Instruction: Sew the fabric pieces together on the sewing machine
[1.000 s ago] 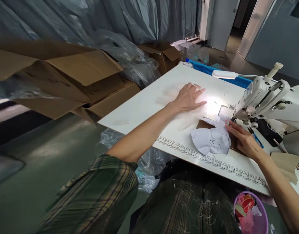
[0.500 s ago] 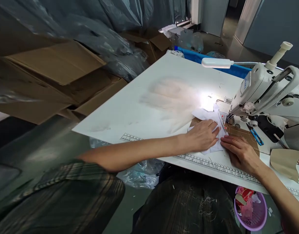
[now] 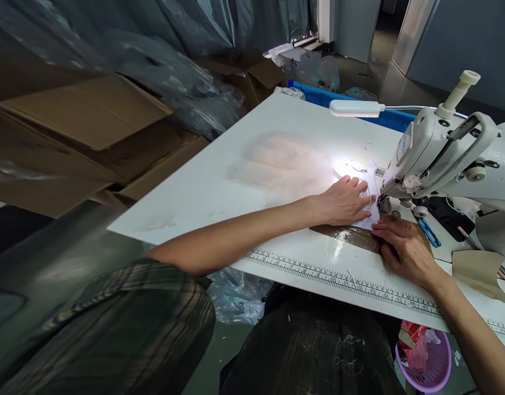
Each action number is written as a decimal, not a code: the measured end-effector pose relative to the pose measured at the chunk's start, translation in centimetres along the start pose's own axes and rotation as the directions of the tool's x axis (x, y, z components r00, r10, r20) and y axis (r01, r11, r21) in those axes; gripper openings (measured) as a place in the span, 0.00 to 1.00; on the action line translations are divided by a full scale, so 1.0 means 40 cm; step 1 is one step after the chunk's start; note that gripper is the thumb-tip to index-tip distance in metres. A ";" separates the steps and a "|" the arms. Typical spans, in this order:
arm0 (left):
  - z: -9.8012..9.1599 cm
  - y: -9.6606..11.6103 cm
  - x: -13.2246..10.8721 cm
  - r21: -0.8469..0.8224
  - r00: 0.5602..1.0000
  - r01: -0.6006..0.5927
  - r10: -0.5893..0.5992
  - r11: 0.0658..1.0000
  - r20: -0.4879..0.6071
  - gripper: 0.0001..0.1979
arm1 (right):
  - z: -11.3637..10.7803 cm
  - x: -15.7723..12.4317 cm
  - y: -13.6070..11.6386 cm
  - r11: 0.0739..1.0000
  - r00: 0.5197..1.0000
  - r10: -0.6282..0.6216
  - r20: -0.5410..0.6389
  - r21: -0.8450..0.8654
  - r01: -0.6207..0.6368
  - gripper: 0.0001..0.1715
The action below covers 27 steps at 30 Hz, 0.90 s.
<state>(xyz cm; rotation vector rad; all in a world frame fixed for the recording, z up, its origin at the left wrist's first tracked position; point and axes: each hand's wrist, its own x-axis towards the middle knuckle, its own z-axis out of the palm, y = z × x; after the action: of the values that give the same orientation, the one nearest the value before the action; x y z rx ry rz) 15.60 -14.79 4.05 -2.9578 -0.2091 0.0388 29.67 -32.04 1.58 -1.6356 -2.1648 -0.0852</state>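
Observation:
A piece of white fabric (image 3: 370,210) lies under the needle area of the white sewing machine (image 3: 431,156). My left hand (image 3: 345,201) rests on the fabric with its fingers spread, pressing it from the left. My right hand (image 3: 407,249) lies flat, with its stretched fingertips touching the fabric's near edge just in front of the presser foot. Part of the fabric is hidden beneath my left hand. Under both hands is a brown, taped sheet (image 3: 347,236) on the table.
Blue thread snips (image 3: 427,232) lie right of the needle. A lamp (image 3: 355,108) lights the white table (image 3: 203,192), whose front edge carries a printed ruler. A torn tan piece (image 3: 478,272) lies at right. A purple basket (image 3: 444,356) stands below; cardboard boxes (image 3: 83,109) stand left.
Both hands and the fabric have moved away from the table's front edge, the fabric now further along past the needle. More of the brown sheet shows. The view has shifted slightly.

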 end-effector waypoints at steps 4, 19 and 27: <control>-0.021 -0.013 0.002 -0.004 0.999 0.002 -0.002 1.000 0.042 0.22 | 0.014 0.009 -0.005 0.998 0.999 -0.011 -0.033 0.064 0.013 0.18; 0.027 -0.079 0.107 -0.695 0.995 -0.021 -0.054 0.719 -0.086 0.10 | 0.036 0.007 -0.020 0.990 1.000 -0.004 -0.020 0.139 0.007 0.18; 0.047 -0.073 0.107 -0.777 0.988 -0.010 -0.111 0.630 -0.103 0.04 | 0.043 0.003 -0.017 0.989 0.999 0.006 -0.034 0.148 -0.001 0.18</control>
<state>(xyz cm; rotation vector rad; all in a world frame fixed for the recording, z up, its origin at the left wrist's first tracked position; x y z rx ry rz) 19.35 -11.00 2.66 -3.8038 -0.3696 -0.3722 28.51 -31.62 0.18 -1.5435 -2.0901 0.0471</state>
